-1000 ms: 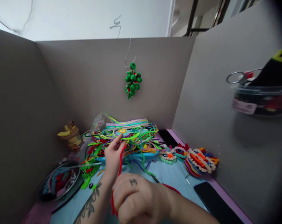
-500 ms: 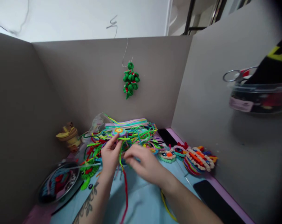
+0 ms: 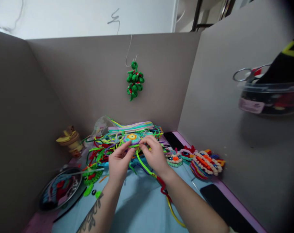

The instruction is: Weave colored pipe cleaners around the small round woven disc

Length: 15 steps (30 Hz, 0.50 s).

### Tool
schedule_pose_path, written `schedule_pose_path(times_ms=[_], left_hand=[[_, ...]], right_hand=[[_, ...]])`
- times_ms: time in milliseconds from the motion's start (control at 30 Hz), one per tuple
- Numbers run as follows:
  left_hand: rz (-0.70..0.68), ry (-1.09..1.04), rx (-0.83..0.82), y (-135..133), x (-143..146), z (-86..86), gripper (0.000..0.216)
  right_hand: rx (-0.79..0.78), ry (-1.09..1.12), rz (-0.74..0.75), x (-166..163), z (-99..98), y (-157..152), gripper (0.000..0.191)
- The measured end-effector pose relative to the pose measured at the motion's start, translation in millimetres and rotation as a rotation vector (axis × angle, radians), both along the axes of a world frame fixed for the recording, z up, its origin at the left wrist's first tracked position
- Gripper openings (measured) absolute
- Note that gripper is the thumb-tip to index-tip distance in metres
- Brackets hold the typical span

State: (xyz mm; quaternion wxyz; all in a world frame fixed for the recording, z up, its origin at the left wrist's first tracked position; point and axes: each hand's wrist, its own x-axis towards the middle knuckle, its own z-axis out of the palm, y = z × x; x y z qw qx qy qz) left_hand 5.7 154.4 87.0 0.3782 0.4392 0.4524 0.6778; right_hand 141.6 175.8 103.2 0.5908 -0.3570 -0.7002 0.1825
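Observation:
Both my hands meet over the blue table mat (image 3: 139,207), pinching a small round woven pipe-cleaner disc (image 3: 131,138) with a yellow and orange centre. My left hand (image 3: 118,161) grips its lower left edge, fingers closed. My right hand (image 3: 153,154) pinches its right edge, where a lime green pipe cleaner (image 3: 143,163) trails down past my right wrist to red and yellow strands (image 3: 166,194). Behind the disc lies a tangled heap of coloured pipe cleaners (image 3: 113,142).
Finished woven pieces (image 3: 202,163) lie at the right beside a black phone (image 3: 222,207). A round dish (image 3: 59,191) with craft bits and a yellow figurine (image 3: 68,139) stand at the left. A green ornament (image 3: 134,81) hangs on the grey partition. A tub with scissors (image 3: 265,97) sits far right.
My right hand rose from near my body up to the disc and closed on its right edge. The red strand it held now trails along the mat.

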Motion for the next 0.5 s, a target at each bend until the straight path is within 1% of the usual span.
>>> schedule_pose_path(times_ms=[133,267,400,500], left_hand=[[-0.035,-0.099,-0.029,0,2,0.3,0.043],[-0.023,-0.160,-0.053,0,3,0.8,0.043],[0.000,-0.194,-0.054,2,4,-0.5,0.041],[0.016,-0.203,-0.048,2,4,-2.3,0.040]], right_hand=[[-0.074,0.064,-0.007,0,-1.4,3,0.011],[-0.124,0.114,-0.075,-5,-7.0,4,0.011],[-0.153,0.146,-0.086,-11,-11.1,1,0.013],[-0.154,0.178,-0.114,-14,-12.3,-1,0.009]])
